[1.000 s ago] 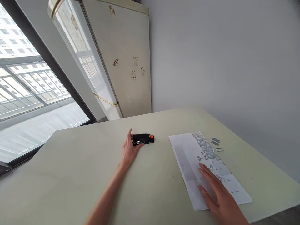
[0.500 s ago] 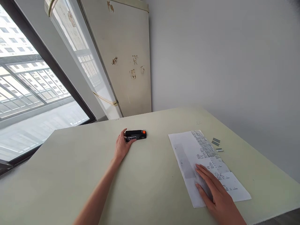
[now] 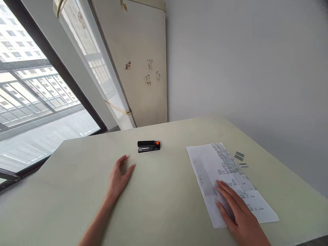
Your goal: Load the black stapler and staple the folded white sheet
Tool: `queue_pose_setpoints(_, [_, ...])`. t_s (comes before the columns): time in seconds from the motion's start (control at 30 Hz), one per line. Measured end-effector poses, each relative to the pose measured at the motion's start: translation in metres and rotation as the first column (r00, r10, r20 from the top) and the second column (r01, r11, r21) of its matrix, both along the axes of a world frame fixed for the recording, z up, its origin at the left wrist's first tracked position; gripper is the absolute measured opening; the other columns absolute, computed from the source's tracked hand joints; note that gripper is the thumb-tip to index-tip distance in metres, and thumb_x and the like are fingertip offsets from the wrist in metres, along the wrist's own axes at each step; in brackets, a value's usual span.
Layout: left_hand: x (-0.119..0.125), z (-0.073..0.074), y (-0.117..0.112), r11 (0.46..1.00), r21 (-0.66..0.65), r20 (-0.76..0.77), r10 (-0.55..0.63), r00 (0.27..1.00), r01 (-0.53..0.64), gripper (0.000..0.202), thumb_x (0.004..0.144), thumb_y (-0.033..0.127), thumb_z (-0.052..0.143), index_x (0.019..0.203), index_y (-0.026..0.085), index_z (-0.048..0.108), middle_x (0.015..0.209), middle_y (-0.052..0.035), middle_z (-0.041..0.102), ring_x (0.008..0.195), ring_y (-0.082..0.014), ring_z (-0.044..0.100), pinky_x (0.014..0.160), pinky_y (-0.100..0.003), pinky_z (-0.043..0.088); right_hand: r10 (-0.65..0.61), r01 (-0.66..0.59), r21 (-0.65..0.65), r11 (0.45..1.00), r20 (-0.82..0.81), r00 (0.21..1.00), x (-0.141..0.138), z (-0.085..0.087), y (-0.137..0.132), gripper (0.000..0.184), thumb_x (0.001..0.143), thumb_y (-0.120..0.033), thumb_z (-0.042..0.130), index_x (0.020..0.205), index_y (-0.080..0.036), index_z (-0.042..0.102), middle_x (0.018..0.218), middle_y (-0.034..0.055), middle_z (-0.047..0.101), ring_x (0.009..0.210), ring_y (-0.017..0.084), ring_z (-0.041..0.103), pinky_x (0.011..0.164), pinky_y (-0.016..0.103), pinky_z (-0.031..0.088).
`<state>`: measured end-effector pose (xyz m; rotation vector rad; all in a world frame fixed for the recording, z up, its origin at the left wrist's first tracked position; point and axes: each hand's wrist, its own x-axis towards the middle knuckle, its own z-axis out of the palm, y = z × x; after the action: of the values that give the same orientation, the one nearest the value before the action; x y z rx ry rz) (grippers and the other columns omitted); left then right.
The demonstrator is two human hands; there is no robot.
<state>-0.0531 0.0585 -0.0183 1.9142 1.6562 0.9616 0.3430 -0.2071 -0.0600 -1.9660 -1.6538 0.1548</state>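
A black stapler [image 3: 148, 146] with an orange end lies on its own on the pale green table [image 3: 77, 177]. My left hand [image 3: 119, 176] hovers open a little nearer me and to the left of it, fingers stretched out, holding nothing. My right hand [image 3: 237, 213] lies flat and open on the near end of a printed sheet of paper [image 3: 225, 177], pressing it onto the table.
Several loose strips of staples [image 3: 240, 158] lie just right of the paper's far end. An old cream fridge [image 3: 138, 65] stands behind the table beside a large window [image 3: 30, 89]. A grey wall runs along the table's right side.
My left hand has let go of the stapler and drawn back toward me and to the left. The stapler stays where it was set down. My right hand has stayed on the paper.
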Motion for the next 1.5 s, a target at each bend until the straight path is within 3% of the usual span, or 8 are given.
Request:
queue_pose_setpoints(0.27, [-0.017,-0.001,-0.105,0.993,0.052,-0.172,-0.100,0.980,0.111,0.040,0.099,0.053,0.057,0.132,0.030,0.064,0.144,-0.0064,0.064,0.139,-0.0303,0.056,0.115,-0.053,0.046,-0.009,0.009,-0.015,1.000,0.000,1.000,-0.002,-0.001,0.000,0.048,0.106,-0.050,0.045,0.152,-0.037,0.049,0.162,-0.0004,0.050,0.147,0.031,0.052,0.111,0.054,0.057])
queue_pose_setpoints(0.43, [-0.016,0.001,-0.142,0.987,0.071,-0.210,-0.130,0.969,0.147,0.034,0.100,0.048,0.057,0.130,0.033,0.067,0.145,-0.0031,0.065,0.144,-0.0304,0.053,0.114,-0.054,0.048,-0.014,0.013,-0.035,0.999,-0.019,1.000,-0.004,0.002,-0.001,0.048,0.107,-0.052,0.043,0.151,-0.035,0.050,0.163,0.0000,0.049,0.149,0.031,0.049,0.114,0.057,0.054])
queue_pose_setpoints(0.53, [-0.018,0.006,-0.147,0.988,0.048,-0.110,-0.139,0.984,0.145,0.028,0.100,0.050,0.059,0.110,0.030,0.074,0.131,-0.0035,0.073,0.132,-0.0285,0.063,0.109,-0.045,0.052,-0.016,0.015,-0.028,1.000,-0.016,1.000,-0.005,0.002,-0.001,0.047,0.107,-0.052,0.043,0.150,-0.035,0.051,0.163,0.0003,0.049,0.148,0.031,0.049,0.114,0.057,0.054])
queue_pose_setpoints(0.63, [-0.020,0.013,-0.149,0.996,-0.025,-0.012,-0.089,0.996,0.089,0.032,0.098,0.054,0.060,0.093,0.027,0.074,0.114,-0.0037,0.077,0.106,-0.0242,0.073,0.089,-0.033,0.059,-0.012,0.012,-0.025,1.000,-0.006,1.000,-0.004,0.002,-0.001,0.046,0.107,-0.051,0.044,0.150,-0.035,0.051,0.162,0.0003,0.050,0.146,0.030,0.052,0.109,0.055,0.058])
queue_pose_setpoints(0.8, [-0.016,0.019,-0.150,0.996,-0.091,0.022,0.005,1.000,-0.003,0.038,0.092,0.061,0.066,0.083,0.025,0.071,0.099,-0.0021,0.077,0.082,-0.0197,0.071,0.073,-0.026,0.056,0.025,-0.026,0.035,0.999,0.030,0.999,-0.002,0.002,-0.001,0.045,0.107,-0.047,0.045,0.149,-0.033,0.051,0.161,0.0027,0.052,0.146,0.031,0.053,0.111,0.056,0.057])
queue_pose_setpoints(1.13, [-0.014,0.017,-0.149,0.997,-0.059,0.009,0.050,0.999,-0.049,0.041,0.094,0.063,0.060,0.091,0.024,0.074,0.097,-0.0030,0.078,0.081,-0.0204,0.070,0.072,-0.026,0.055,0.050,-0.054,0.071,0.996,0.063,0.997,-0.002,0.004,0.001,0.045,0.108,-0.043,0.045,0.151,-0.030,0.049,0.160,0.0056,0.052,0.147,0.030,0.051,0.112,0.057,0.055])
queue_pose_setpoints(1.3, [-0.012,0.020,-0.149,0.998,-0.061,-0.009,0.010,1.000,-0.010,0.046,0.099,0.063,0.050,0.093,0.024,0.074,0.098,-0.0052,0.078,0.087,-0.0222,0.071,0.070,-0.027,0.055,0.036,-0.036,0.008,0.999,0.007,0.999,-0.003,0.006,0.000,0.043,0.108,-0.043,0.044,0.150,-0.030,0.050,0.162,0.0057,0.050,0.149,0.031,0.047,0.117,0.059,0.050])
queue_pose_setpoints(1.5, [-0.011,0.023,-0.151,0.990,-0.071,-0.022,-0.124,0.992,0.122,0.052,0.104,0.059,0.039,0.076,0.024,0.066,0.077,-0.0035,0.069,0.081,-0.0220,0.065,0.080,-0.030,0.052,0.017,-0.017,-0.022,1.000,-0.015,1.000,-0.004,0.009,-0.001,0.042,0.109,-0.045,0.044,0.147,-0.031,0.052,0.161,0.0045,0.050,0.151,0.031,0.045,0.120,0.059,0.047])
